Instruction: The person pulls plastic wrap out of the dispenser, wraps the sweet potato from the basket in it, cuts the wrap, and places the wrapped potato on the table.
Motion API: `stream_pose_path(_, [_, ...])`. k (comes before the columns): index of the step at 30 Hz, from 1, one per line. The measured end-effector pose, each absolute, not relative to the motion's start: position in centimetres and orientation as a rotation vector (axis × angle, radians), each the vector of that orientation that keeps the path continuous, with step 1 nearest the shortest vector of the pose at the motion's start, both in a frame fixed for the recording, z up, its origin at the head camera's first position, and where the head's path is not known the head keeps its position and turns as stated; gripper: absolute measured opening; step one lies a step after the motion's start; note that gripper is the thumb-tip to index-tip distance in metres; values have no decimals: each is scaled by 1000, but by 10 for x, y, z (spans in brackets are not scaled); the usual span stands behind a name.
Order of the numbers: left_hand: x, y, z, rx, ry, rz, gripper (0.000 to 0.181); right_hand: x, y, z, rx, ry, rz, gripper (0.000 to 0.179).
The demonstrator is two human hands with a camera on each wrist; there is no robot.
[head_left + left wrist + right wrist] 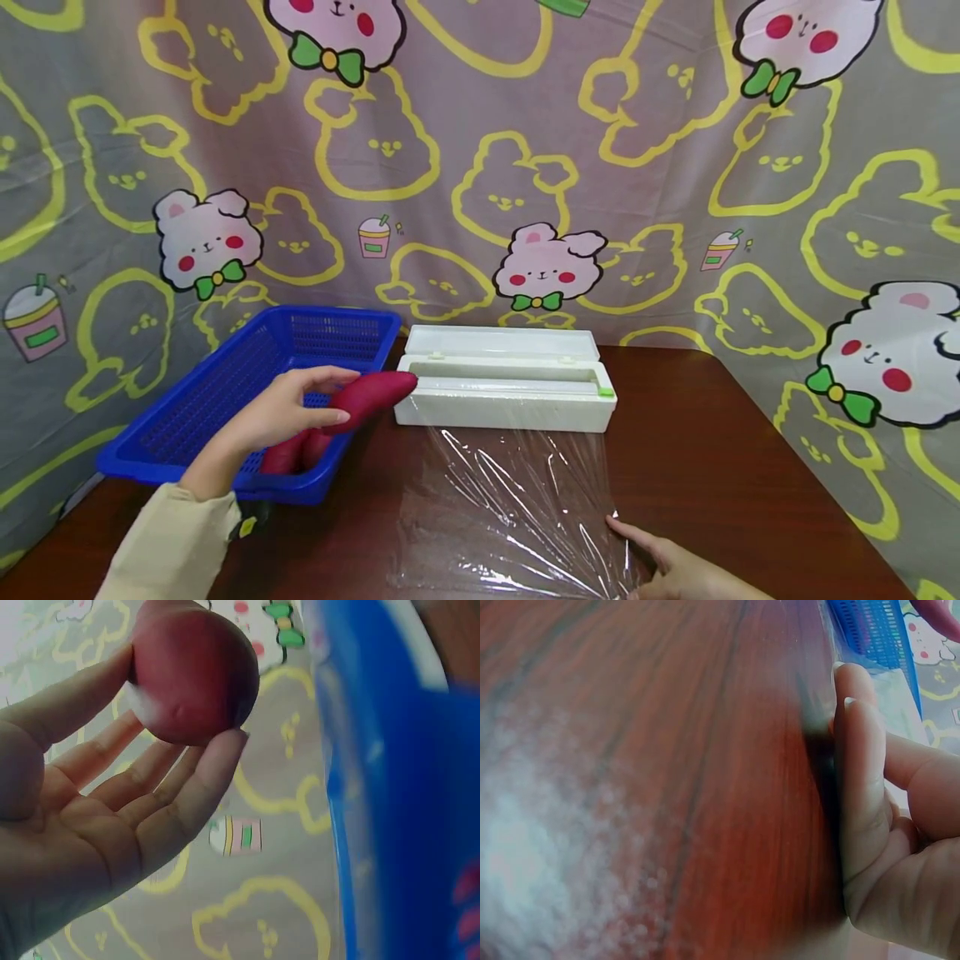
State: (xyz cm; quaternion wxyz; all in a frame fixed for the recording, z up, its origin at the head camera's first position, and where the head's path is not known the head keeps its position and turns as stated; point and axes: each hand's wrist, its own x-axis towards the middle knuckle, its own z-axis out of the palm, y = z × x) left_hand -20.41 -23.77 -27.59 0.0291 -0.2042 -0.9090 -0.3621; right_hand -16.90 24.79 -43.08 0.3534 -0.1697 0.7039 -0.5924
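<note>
Over the near right side of the blue basket, my left hand holds a red-purple sweet potato between thumb and fingers, its tapered end toward the right. In the left wrist view, the fingertips curve round the sweet potato's rounded end. A sheet of clear plastic wrap stretches from the white dispenser box toward the table's near side. My right hand holds its near right corner, where creases gather at the thumb; the forefinger reaches along the sheet's right edge. The right wrist view shows that hand's fingers low against the table.
More sweet potatoes lie in the basket's near end. The dispenser's lid stands raised at the back, and a green slider sits at its right end. Brown wooden table shows to the right. A cartoon-printed cloth hangs behind.
</note>
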Motion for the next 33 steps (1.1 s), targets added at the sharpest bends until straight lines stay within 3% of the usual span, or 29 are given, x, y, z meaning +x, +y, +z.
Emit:
stream_pose_path(21, [-210,-150,-320,-1151,-2671,-1288,41,-167,245,-428,-373,1899,-1494,81])
stream_pose_path(33, [-216,-111,-355,-1264,-2746,-1366,40,-168,247,-430,-531,1883,-1494,83])
